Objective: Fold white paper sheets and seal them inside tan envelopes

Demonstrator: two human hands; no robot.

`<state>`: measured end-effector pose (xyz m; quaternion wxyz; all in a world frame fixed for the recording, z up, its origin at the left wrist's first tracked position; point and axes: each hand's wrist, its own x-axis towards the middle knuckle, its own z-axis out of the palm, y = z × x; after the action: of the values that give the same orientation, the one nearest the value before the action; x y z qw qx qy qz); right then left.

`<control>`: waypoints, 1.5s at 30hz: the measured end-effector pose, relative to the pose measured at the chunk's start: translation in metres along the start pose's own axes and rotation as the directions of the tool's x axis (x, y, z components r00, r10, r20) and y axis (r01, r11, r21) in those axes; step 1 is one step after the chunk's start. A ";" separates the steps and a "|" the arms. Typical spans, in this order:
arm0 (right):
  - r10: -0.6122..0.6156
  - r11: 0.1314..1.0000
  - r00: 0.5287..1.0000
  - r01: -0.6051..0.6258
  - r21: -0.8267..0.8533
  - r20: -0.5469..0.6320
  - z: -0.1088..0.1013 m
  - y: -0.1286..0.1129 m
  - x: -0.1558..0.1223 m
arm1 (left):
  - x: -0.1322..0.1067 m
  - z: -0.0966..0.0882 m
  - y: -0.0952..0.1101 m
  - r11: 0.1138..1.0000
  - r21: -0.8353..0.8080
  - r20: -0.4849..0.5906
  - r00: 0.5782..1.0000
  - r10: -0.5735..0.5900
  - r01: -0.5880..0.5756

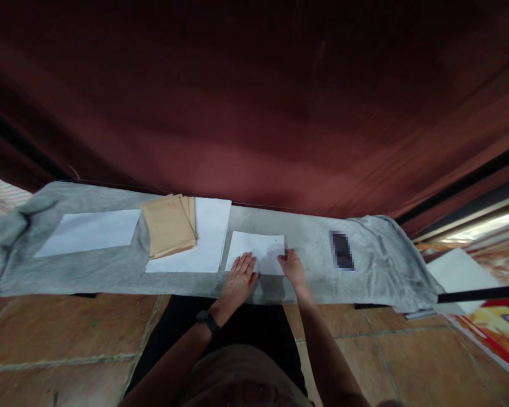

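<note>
A white sheet of paper (258, 244) lies on the grey cloth in front of me, smaller than the sheets to its left; whether it is folded I cannot tell. My left hand (240, 276) rests flat on its lower left part, fingers stretched out, a dark watch on the wrist. At the sheet's right edge, my right hand (293, 267) has its fingers curled and pinches the paper, its thumb on top. Left of my hands, several brown envelopes (168, 226) lie fanned out on a stack of larger white paper (212, 237).
The grey cloth (314, 243) covers a long narrow table. Another white sheet (91, 230) lies at the far left, and a blurred-out dark rectangular object (342, 250) at the right. A dark red curtain (254, 169) hangs behind. White board-like pieces (460, 274) stand past the right end.
</note>
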<state>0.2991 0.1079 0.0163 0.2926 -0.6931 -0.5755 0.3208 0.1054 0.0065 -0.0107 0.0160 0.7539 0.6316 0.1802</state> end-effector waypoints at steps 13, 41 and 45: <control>0.089 0.906 0.973 -0.168 0.389 0.212 -0.019 0.020 -0.054 | 0.005 -0.016 0.030 0.998 -0.020 0.068 0.996 0.055 -0.054; -0.545 0.838 0.835 0.540 0.078 0.080 -0.005 0.047 -0.050 | -0.018 -0.024 -0.033 0.781 -0.601 -0.057 0.966 -0.253 0.169; -0.473 0.876 0.880 0.475 -0.081 0.043 0.008 0.029 -0.033 | -0.001 -0.030 -0.029 0.714 -0.551 0.038 0.867 -0.497 0.433</control>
<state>0.3058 0.0709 -0.0074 0.3248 -0.5399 -0.7445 0.2208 0.0695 0.0053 0.0094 0.2375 0.5229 0.7231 0.3838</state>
